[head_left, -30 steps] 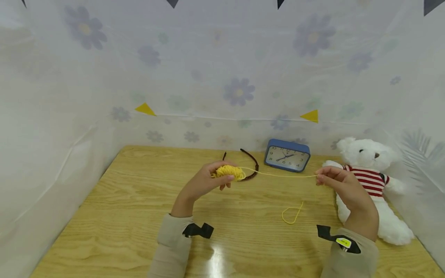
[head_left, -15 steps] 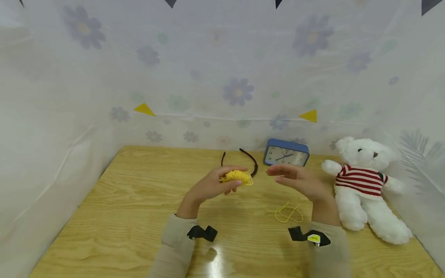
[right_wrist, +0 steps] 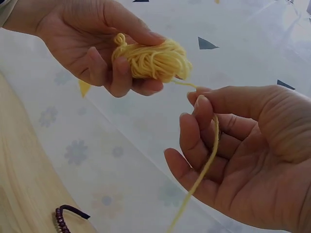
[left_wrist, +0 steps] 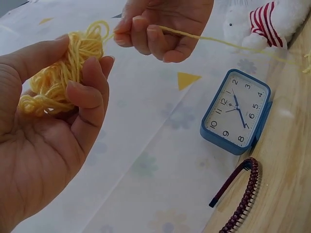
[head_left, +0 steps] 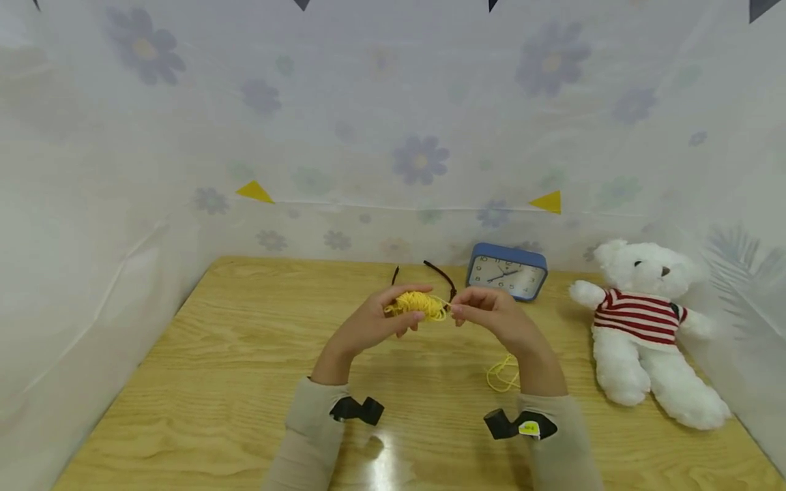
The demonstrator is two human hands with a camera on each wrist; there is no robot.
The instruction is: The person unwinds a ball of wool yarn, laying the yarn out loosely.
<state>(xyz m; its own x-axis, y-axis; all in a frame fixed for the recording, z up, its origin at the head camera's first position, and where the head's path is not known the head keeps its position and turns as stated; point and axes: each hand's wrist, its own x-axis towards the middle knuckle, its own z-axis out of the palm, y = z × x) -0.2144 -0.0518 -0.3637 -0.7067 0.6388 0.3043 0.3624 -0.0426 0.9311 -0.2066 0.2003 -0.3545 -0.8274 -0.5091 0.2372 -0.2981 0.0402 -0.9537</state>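
A small bundle of yellow yarn point(head_left: 417, 306) is held above the table in my left hand point(head_left: 368, 326), gripped between thumb and curled fingers. Close to its right end, my right hand point(head_left: 497, 319) pinches the strand of yarn point(right_wrist: 184, 83) between thumb and forefinger. From that pinch the strand runs across the right palm and hangs down, as the right wrist view shows. Loose loops of yarn point(head_left: 502, 375) lie on the table below the right hand, partly hidden by the wrist.
At the back of the wooden table point(head_left: 258, 354) stands a blue alarm clock point(head_left: 507, 271). A dark beaded headband point(left_wrist: 245, 194) lies to its left, partly behind the hands. A white teddy bear point(head_left: 645, 334) in a striped sweater sits at the right.
My right hand has let go of the strand far to the right, moved left to the bundle and pinched the strand again. More yarn now lies on the table.
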